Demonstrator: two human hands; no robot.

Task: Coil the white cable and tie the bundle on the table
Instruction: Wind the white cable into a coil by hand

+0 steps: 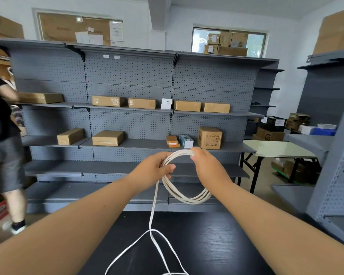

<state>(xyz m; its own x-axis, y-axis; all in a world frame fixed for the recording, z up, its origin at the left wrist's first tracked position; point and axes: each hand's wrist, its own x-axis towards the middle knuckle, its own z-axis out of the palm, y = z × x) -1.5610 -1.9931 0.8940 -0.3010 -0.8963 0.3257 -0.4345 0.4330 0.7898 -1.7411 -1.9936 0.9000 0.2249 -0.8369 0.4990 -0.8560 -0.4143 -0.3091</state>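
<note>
I hold a white cable (187,197) in the air above a black table (207,245). Part of it is wound into a round coil of several loops. My left hand (153,171) grips the coil at its left side, thumb across the strands. At the top of the coil, my right hand (205,163) pinches the loops. A loose length hangs from my left hand down to the table, where it splits into strands that run off the bottom edge.
Grey pegboard shelving (131,124) with brown cardboard boxes (107,137) stands behind the table. A person in dark clothes (2,135) stands at the far left. A pale folding table (276,149) and more boxes are at the right, beside a grey rack (334,175).
</note>
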